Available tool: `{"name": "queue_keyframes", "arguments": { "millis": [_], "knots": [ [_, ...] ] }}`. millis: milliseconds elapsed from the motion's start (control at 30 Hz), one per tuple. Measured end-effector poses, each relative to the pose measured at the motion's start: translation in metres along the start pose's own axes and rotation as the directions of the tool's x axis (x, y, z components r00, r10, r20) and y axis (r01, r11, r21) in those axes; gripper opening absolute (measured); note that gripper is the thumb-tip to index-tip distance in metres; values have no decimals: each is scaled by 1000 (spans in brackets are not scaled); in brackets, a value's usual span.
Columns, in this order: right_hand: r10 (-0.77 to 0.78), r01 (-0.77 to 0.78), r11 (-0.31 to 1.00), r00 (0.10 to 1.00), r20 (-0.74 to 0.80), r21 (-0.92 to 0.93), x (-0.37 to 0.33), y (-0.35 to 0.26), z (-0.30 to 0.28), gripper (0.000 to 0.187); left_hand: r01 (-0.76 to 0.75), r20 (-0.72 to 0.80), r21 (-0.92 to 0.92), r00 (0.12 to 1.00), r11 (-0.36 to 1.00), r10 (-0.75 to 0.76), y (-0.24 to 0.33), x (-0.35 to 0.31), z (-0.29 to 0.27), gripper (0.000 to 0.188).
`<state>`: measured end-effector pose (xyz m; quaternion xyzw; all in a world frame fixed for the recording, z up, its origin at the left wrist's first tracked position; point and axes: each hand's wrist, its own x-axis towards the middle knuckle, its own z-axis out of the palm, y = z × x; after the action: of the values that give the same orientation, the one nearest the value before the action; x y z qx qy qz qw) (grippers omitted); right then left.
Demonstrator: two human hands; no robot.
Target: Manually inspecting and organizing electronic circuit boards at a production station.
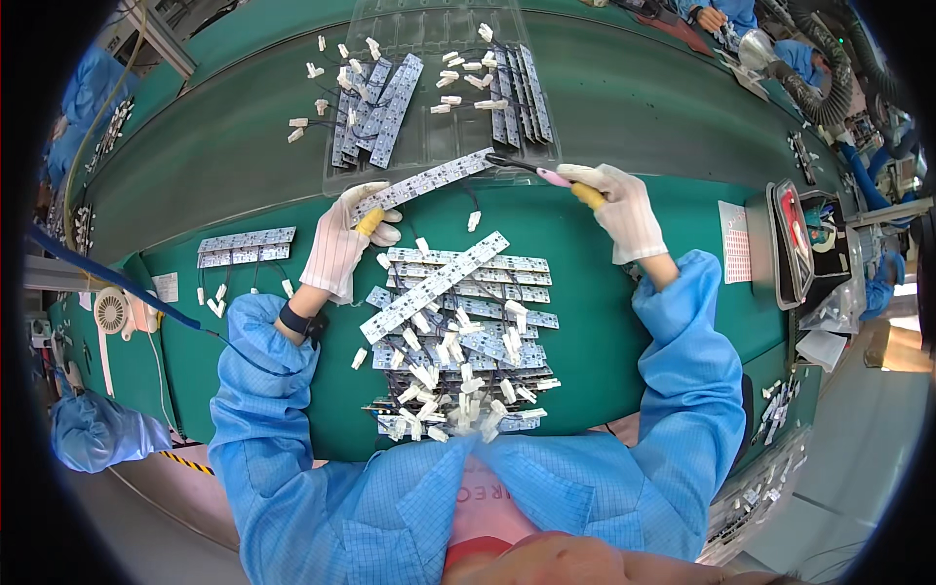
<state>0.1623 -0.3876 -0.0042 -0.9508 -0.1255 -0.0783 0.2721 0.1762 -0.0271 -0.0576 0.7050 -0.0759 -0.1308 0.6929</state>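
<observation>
My left hand (341, 239), in a white glove with yellow finger covers, grips the near-left end of a long circuit board strip (434, 183) that slants up to the right. In my right hand (622, 210), gloved the same way, is a slim pink-and-black brush-like tool (526, 168). Its dark tip meets the strip's far right end; whether it has bristles is too small to tell. A white connector (474, 221) hangs near that end. Between my forearms lies a pile of similar strips (526, 279) with white connectors, one strip (434, 286) lying diagonally on top.
Beyond my hands, a clear plastic tray (434, 127) holds two groups of strips with connectors. Several strips (247, 244) lie at left, near a small white fan (114, 310). At right stand a metal box (770, 249) and a printed sheet (735, 242). Other people work around.
</observation>
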Motion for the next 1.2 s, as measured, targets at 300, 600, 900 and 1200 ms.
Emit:
{"name": "queue_keyframes", "arguments": {
  "millis": [300,600,900,1200],
  "knots": [
    [-5,5,1000,1000,16,-24,5,4,3,31,23,-7,30,1000,999,-22,1,1,-3,35],
    [252,-150,934,920,-301,323,-2,40,-47,37,-90,-105,-125,991,988,77,14,-14,-10,37],
    [566,-801,362,596,-570,-477,-186,254,-247,33,-273,-117,-120,959,955,259,80,-88,-10,41],
    [366,-836,374,531,-764,-402,-201,235,-211,22,-330,-123,-125,941,936,315,85,-103,-4,42]
  ]
}}
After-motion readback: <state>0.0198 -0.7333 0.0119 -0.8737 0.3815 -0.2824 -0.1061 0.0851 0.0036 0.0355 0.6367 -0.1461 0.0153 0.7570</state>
